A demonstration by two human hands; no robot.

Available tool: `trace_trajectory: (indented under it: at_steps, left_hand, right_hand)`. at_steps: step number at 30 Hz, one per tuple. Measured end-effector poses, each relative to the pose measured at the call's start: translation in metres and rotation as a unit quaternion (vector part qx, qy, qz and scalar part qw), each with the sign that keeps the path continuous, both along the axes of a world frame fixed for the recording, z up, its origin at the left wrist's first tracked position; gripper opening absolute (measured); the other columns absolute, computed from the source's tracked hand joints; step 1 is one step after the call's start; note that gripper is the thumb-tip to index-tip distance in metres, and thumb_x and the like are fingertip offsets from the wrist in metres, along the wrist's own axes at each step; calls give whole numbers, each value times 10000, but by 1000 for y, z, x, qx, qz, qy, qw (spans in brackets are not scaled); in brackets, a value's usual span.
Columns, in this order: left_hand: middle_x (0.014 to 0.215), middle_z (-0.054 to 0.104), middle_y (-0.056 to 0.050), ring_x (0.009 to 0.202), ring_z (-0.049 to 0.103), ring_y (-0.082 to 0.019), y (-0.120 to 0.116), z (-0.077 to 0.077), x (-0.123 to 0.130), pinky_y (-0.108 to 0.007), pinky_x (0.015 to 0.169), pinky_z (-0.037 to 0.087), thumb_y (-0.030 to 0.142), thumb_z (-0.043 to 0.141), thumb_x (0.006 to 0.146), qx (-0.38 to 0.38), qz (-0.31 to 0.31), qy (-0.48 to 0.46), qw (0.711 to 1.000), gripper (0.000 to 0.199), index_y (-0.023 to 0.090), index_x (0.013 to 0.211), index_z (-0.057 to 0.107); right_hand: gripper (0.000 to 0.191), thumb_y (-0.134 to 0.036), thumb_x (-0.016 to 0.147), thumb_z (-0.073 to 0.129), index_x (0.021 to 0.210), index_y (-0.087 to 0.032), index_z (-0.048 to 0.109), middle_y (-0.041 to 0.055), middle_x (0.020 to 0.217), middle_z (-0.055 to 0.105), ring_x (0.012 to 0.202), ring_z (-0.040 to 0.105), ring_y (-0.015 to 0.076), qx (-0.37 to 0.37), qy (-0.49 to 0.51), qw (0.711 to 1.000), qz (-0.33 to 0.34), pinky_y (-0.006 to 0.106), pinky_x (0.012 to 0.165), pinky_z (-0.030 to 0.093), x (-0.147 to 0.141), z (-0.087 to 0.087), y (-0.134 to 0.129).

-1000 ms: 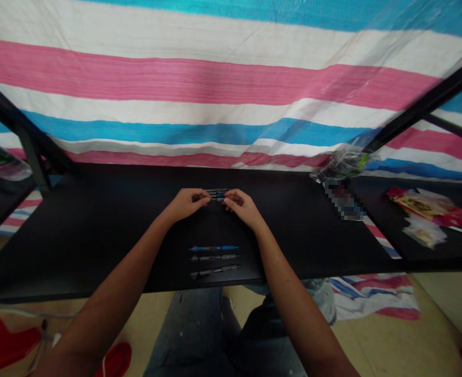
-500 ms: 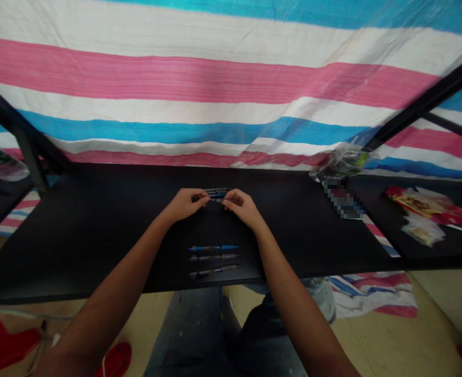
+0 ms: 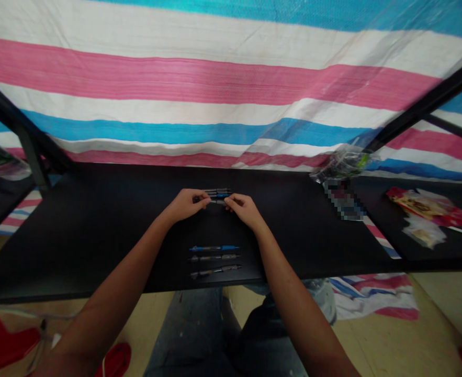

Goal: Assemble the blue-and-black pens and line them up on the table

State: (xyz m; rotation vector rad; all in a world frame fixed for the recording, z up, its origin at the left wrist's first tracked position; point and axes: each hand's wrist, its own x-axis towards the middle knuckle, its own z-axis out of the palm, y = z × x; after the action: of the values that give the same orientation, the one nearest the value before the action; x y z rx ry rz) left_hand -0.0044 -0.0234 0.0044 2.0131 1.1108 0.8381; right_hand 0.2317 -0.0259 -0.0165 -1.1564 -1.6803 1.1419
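Between my two hands lies a dark pen (image 3: 217, 202), pinched at its left end by my left hand (image 3: 189, 203) and at its right end by my right hand (image 3: 243, 206). Just behind it, a blue pen (image 3: 222, 196) and another dark pen (image 3: 217, 190) rest on the black table (image 3: 116, 225), partly hidden by my fingers. Closer to me, three pens lie side by side: a blue pen (image 3: 214, 248), a dark pen (image 3: 214, 257) and a slightly slanted dark pen (image 3: 215, 271) near the front edge.
At the right stand a clear plastic bag (image 3: 342, 161) and a blurred-out phone-like object (image 3: 344, 200). Farther right, a red and yellow packet (image 3: 427, 204) lies on a neighbouring surface. A striped sheet (image 3: 199, 78) hangs behind the table, and a bottle (image 3: 3, 159) shows at the left.
My right hand's fingers have closed in a little on the pen's right end, and the pen sits slightly nearer me. The view has shifted very slightly; the other pens stay put.
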Motion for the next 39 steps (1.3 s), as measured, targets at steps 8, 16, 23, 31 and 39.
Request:
trace_trajectory:
  at_steps: [8,16,23,31,39]
  left_hand:
    - [707,707,-25,677,630,-157,2,-1,-1,-254,663,451,368,586,892,6,6,9,1000,271,155,802,727]
    - [809,747,-48,750,676,-178,0,-1,1,-272,718,500,332,697,817,-34,-20,-30,999,202,154,893,755]
    - [845,762,-52,797,689,-197,-1,0,2,-290,752,497,337,710,816,-24,-8,-24,999,195,162,880,768]
    - [777,696,-54,625,572,-130,0,5,0,-248,596,433,468,625,892,-100,4,-166,981,376,133,1036,713]
    - [890,696,-139,661,592,-167,-1,5,0,-277,611,432,578,553,893,-344,-144,-402,836,548,90,1107,681]
  right_hand:
    - [365,-531,732,760,834,-190,678,9,713,652,638,570,147,-16,40,999,5,281,616,455,-2,3,-2]
    - [439,-600,819,638,665,-190,603,-17,586,541,560,474,131,8,-27,1000,-13,273,573,392,1,3,-1]
    - [539,-671,854,555,618,-186,568,-20,575,485,567,426,128,28,-62,998,-11,272,564,346,-1,7,-3]
    - [576,-734,851,517,645,-198,567,-20,547,479,518,425,128,15,-18,998,-53,276,525,340,-1,3,0]
    - [631,-760,853,478,589,-191,548,-34,494,417,469,364,107,-5,-4,999,-54,271,493,276,-3,3,-2]
